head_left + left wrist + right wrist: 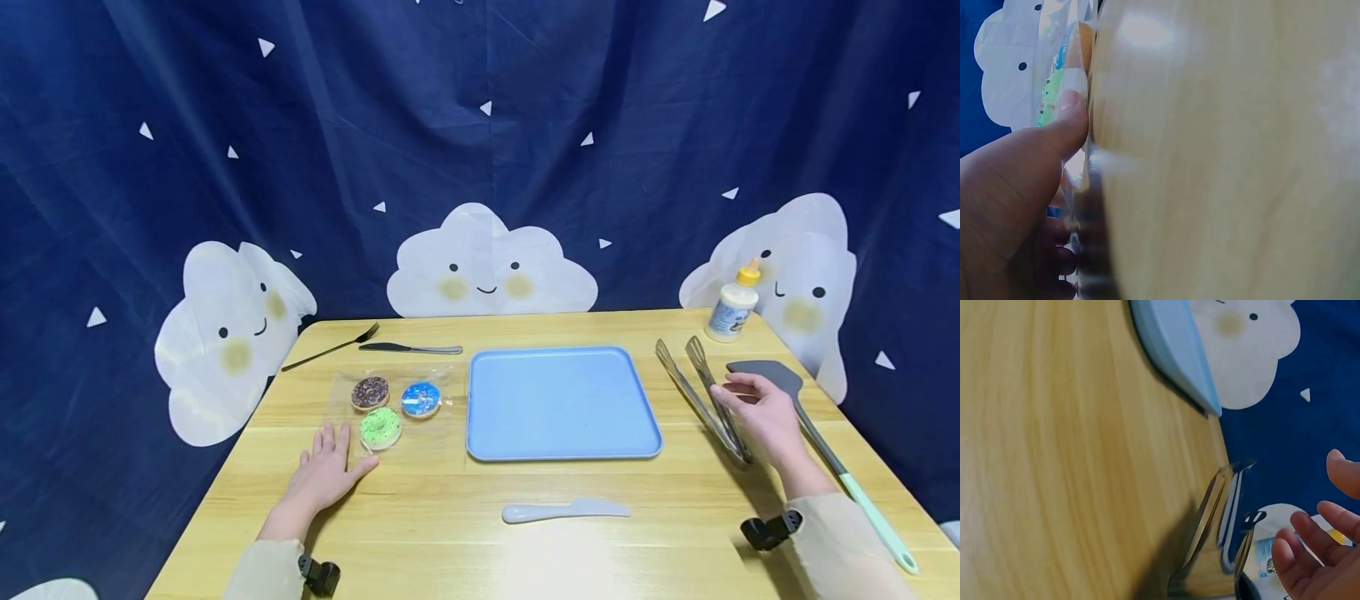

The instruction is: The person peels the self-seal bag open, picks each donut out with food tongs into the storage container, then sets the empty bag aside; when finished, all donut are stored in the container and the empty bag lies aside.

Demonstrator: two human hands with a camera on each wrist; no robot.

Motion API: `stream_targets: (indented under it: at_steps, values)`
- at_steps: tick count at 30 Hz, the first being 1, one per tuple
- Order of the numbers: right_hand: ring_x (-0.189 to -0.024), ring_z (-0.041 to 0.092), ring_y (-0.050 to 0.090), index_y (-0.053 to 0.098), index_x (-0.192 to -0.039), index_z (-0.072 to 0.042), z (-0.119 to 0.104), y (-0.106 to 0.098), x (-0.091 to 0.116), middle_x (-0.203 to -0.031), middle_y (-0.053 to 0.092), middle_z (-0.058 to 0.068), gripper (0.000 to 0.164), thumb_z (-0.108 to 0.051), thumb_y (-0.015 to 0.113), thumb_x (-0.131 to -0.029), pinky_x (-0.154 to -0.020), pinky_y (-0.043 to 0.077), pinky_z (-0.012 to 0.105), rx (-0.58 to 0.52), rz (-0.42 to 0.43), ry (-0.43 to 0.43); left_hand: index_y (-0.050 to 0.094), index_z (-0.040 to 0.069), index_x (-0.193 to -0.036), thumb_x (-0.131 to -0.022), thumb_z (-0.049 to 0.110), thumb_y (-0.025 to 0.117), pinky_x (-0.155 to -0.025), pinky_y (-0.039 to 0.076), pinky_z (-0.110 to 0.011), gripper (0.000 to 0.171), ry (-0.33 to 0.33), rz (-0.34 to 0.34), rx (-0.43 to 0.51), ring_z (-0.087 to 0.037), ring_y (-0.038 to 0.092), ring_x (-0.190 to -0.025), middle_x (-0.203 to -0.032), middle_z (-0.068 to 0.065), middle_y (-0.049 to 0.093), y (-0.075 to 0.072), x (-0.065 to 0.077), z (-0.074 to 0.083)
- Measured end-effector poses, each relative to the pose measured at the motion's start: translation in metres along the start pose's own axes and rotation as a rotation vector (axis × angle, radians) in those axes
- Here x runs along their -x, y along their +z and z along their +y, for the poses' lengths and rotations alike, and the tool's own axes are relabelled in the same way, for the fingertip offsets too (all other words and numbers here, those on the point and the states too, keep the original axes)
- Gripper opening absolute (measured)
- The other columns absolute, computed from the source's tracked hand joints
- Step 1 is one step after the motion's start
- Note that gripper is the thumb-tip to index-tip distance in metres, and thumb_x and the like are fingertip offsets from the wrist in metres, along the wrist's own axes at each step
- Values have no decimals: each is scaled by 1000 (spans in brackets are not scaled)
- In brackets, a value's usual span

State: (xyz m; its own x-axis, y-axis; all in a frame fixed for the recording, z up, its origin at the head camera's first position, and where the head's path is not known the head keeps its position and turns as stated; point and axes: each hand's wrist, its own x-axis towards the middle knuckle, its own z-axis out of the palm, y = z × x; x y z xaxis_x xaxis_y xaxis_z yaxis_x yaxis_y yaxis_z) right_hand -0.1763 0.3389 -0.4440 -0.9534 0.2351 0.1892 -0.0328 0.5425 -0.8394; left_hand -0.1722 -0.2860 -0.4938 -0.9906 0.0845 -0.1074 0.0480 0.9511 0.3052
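My left hand (321, 477) rests with spread fingers at the near left edge of a clear plastic bag (442, 437). Inside the bag lie a chocolate-brown doughnut (371, 392), a blue doughnut (421, 400) and a green doughnut (381, 427). In the left wrist view, the thumb (1067, 125) lies along the bag beside the green doughnut. Over on the right, my right hand (768, 417) hovers above metal tongs (703, 412), its fingers loosely bent. The right wrist view shows those fingers (1316, 540) apart from the tongs (1200, 550), with nothing in them.
A blue tray (562, 404) occupies the middle, with a pale plastic knife (566, 510) in front. Behind the bag lie a black fork (330, 353) and a table knife (411, 347). A turner (873, 521) and a yellow-capped bottle (731, 315) are at the right.
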Motion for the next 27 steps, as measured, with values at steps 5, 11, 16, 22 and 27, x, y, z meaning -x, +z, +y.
stream_targets:
  at_steps: [5,11,16,22,27]
  values:
    - [-92,11,57,42,-128,9,7,2,-3,-114,56,25,60,-31,63,-89,-70,46,18,72,-53,16,16,-11,-142,-87,67,40,-102,10,-67,99,38,58,14,-54,11,-131,-144,-37,11,-6,-3,-1]
    - [-115,53,37,25,-139,12,16,9,-11,-130,35,39,80,-40,60,-89,-87,40,59,82,-142,97,28,-7,-141,-86,58,53,-98,28,-63,89,114,178,61,-48,31,-126,-142,-30,29,-22,-13,5]
    - [-117,54,34,19,-139,14,22,13,-13,-131,31,42,85,-39,62,-88,-90,37,61,98,-170,146,40,-1,-138,-84,49,63,-73,50,-54,77,128,224,111,-43,59,-90,-107,-26,59,-29,-22,14]
    - [-116,55,33,15,-139,16,24,17,-14,-129,30,44,88,-38,62,-88,-91,36,61,142,-214,171,54,2,-128,-81,35,71,-79,49,-53,60,178,308,181,-37,61,-89,-113,-22,61,-29,-31,26]
    - [-110,54,39,14,-137,19,24,18,-13,-125,33,45,88,-34,63,-87,-89,39,59,158,-235,154,56,0,-125,-78,25,76,-100,36,-51,57,272,307,247,-37,49,-117,-127,-20,54,-24,-42,35]
